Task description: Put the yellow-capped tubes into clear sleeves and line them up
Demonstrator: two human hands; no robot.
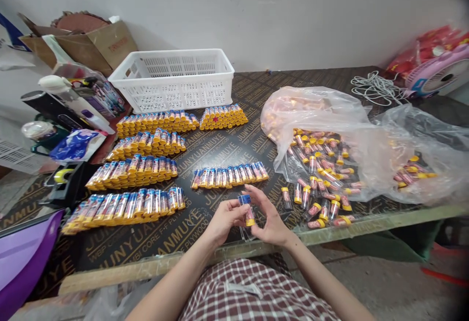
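Note:
A small clear tube (247,209) with a blue top and a yellow cap at its lower end is held near the table's front edge. My left hand (224,221) is closed on it from the left, thumb and fingers pinching its side. My right hand (269,221) curves around it from the right, fingertips by the blue top and thumb by the yellow cap. Just beneath the hands lies a clear, flat item (246,234), mostly hidden. Beyond my hands runs a row of similar blue-and-yellow tubes (230,175). Right of my right hand, loose yellow-capped tubes (306,196) lie scattered.
Stacked tubes (124,207) stand in several rows at left. A white basket (176,91) sits behind them. Plastic bags (326,111) spill tubes at right. Farther off are a cable (379,88) and pink fan (439,74). A tape dispenser (68,184) and purple object (32,262) occupy the left.

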